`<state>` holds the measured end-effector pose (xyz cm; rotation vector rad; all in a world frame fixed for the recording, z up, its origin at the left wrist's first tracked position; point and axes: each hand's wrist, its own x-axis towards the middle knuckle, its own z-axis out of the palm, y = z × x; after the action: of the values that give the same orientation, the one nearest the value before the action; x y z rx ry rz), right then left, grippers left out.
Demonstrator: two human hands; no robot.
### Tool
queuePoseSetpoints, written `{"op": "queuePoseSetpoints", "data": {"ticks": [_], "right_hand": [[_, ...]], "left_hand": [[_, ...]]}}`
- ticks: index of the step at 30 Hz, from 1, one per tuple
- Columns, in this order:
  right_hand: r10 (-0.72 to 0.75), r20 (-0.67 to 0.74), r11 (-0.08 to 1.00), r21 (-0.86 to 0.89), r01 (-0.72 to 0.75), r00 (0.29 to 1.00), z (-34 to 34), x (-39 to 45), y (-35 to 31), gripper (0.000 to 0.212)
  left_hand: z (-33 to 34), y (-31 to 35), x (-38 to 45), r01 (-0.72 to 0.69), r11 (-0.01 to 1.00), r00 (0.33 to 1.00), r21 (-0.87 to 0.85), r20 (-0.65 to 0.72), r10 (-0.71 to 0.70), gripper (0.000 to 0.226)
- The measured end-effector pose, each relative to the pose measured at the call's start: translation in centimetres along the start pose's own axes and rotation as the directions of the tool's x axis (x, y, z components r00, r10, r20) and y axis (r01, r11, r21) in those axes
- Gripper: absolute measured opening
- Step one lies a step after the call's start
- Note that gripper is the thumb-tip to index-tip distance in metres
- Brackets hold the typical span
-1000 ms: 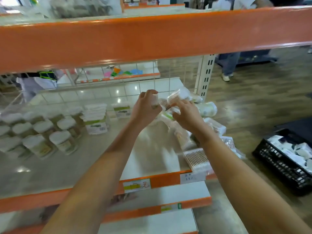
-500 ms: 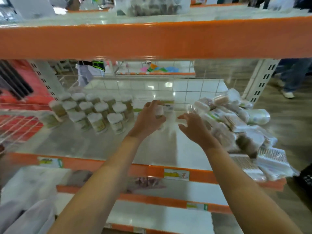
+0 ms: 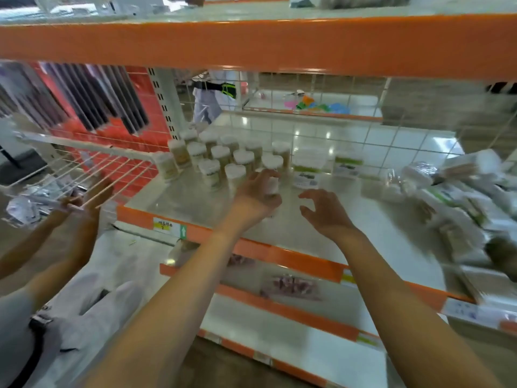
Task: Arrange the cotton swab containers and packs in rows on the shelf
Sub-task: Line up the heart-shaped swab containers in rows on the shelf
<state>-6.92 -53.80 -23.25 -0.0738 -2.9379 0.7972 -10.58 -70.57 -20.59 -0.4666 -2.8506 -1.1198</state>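
Left hand grip: the left hand is curled round a small clear cylindrical swab container with a white lid, held upright just above the shelf surface.
Right hand grip: the right hand holds nothing; fingers spread and half bent, hovering beside the left.
Location of held item: at the front right corner of the cluster of matching white-lidded clear cylindrical containers, near the front-most ones.
Shelf: pale glossy shelf board with orange front edge; a bare stretch lies beneath both hands.
Step in hand: judged to be the setting down of one container to extend the front row.
Next move: would call for lowering it upright in line with its neighbours, then letting go without knocking them; the free hand looks placed to steady it or to reach for the next item.
Adjacent stock: flat rectangular clear boxes with green-and-white labels stand just right of the cylinders.
Unsorted stock: a loose heap of clear plastic swab packs lies at the right, blurred, not yet in rows.
Obstructions: the closely set cylinders leave little room for fingers; a second person's hands work at the white wire rack to the left, well apart.
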Motion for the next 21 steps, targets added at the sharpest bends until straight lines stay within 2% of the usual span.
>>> {"op": "queuePoseSetpoints", "data": {"ticks": [3, 6, 17, 21], "right_hand": [[-0.019, 0.051, 1.000, 0.001, 0.018, 0.999, 1.6, 0.3, -2.1, 0.035], [-0.014, 0.115, 1.000, -0.014, 0.016, 0.993, 3.1, 0.5, -4.4, 0.036], [-0.107, 0.174, 0.994, -0.005, 0.110, 0.979, 8.2, 1.1, -11.0, 0.037], [-0.152, 0.188, 0.988, 0.034, 0.148, 0.970, 9.6, 2.2, -13.0, 0.037]], "left_hand": [[-1.8, -2.4, -1.3, -0.010, 1.000, 0.999, 0.012, -0.049, 0.010, 0.044], [-3.5, -4.2, -2.0, -0.042, 0.998, 0.998, 0.035, -0.039, 0.044, 0.046], [-7.9, -10.4, -3.6, 0.063, 0.998, 0.995, 0.016, -0.074, -0.062, 0.053], [-9.1, -12.2, -3.5, 0.089, 0.996, 0.991, 0.029, -0.101, -0.086, 0.048]]}}
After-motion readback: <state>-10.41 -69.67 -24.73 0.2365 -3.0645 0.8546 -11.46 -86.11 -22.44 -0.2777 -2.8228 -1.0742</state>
